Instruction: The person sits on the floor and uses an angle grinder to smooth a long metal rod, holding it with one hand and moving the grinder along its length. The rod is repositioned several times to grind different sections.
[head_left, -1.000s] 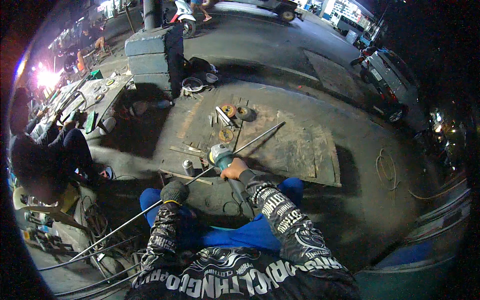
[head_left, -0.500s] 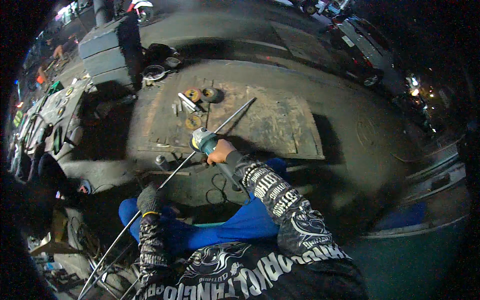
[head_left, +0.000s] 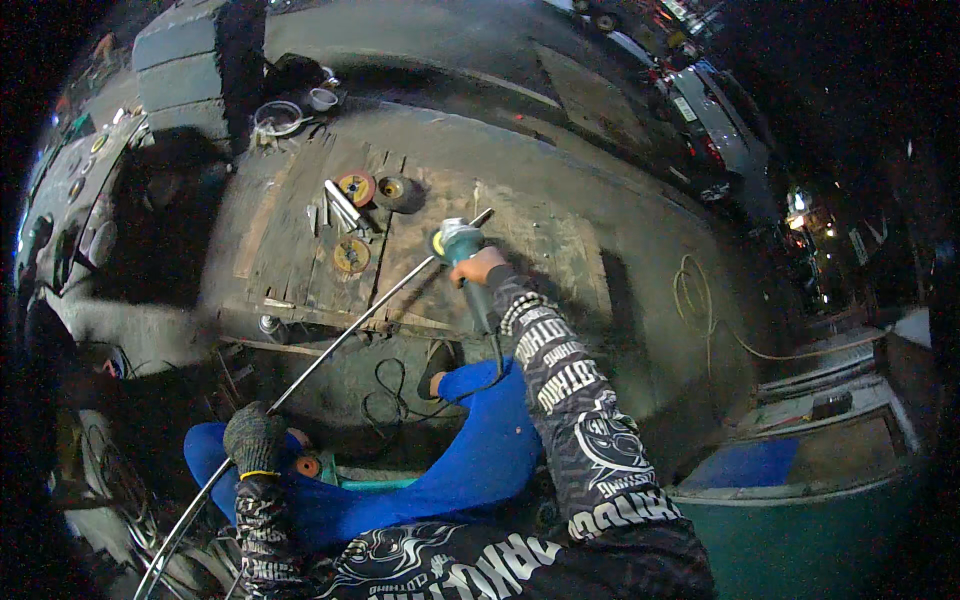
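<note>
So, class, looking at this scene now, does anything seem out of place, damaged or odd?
One oddity: the left hand, gripping the metal rod, wears a grey knit glove, while the right hand, holding the grinder, is bare. Mismatched protection looks odd around a power tool. No spill is visible.

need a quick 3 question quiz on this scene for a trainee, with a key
1. True or false: the left hand is bare.
2. Fill in: the right hand holds a ____.
3. Which hand is nearer the far end of the rod?
a) left
b) right
c) both equally

Key:
1. False; it wears a grey glove.
2. grinder
3. b
</note>
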